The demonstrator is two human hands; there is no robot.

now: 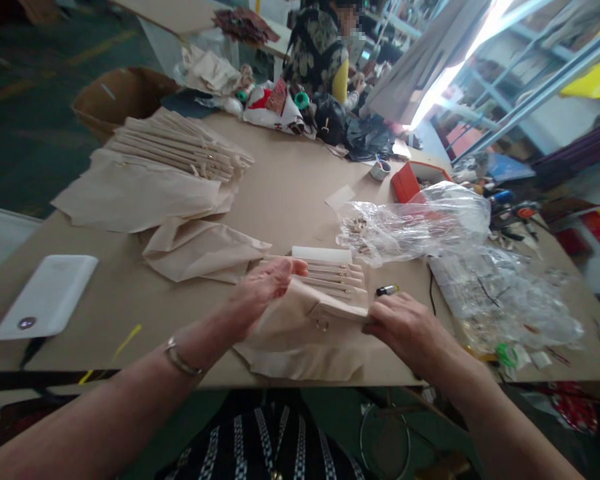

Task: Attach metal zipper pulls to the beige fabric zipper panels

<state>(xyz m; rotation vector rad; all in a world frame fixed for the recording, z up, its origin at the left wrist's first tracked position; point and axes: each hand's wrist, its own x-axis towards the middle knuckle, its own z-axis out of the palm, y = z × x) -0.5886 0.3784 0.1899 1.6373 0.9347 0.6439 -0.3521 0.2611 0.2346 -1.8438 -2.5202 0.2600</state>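
A beige fabric piece (300, 347) with a folded upper edge and a small round ring or button on it hangs toward the table's front edge. My right hand (403, 327) is closed on the right end of its folded edge. At the upper left of the same piece, my left hand (263, 293) is closed round the fabric, its fingertips pointing right. Just beyond lie several overlapping beige fabric edges (333, 273) with small metal fittings. A white block-like strip (321, 255) lies behind them. Part of the left fingers is hidden by the cloth.
A large stack of beige fabric pieces (175, 147) lies at the back left, near a white device (47, 293). Clear plastic bags (430, 213), a red box (407, 183) and a small cup (380, 169) stand to the right. Another person (313, 53) works behind the table.
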